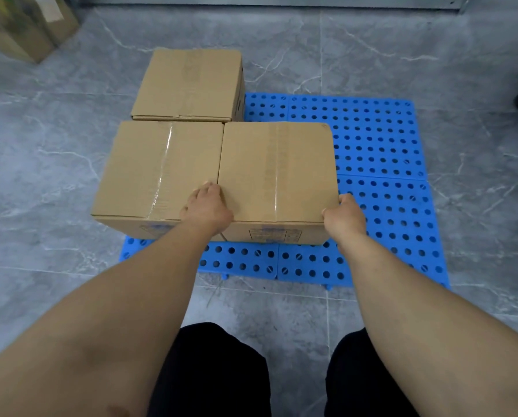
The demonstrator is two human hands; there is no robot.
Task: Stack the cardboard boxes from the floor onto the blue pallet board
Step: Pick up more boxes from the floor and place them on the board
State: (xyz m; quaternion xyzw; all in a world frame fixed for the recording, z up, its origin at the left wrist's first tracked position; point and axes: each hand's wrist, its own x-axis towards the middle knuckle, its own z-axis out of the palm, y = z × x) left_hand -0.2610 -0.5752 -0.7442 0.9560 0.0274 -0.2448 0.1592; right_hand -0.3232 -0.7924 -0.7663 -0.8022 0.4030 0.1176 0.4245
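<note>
Currently, left hand (207,206) and right hand (343,216) grip near corners of right-hand cardboard box (277,173), blue pallet board (381,164) beneath, second taped box (158,170) touching left of the left grip.

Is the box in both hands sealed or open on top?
Sealed. The held box has flat flaps under clear tape; left hand and right hand grip its near corners.

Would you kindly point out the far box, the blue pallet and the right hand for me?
far box (188,82): head view, middle of its top face.
blue pallet (378,139): head view, bare perforated surface right of the boxes.
right hand (346,216): head view, back of the hand at the near box's corner.
</note>
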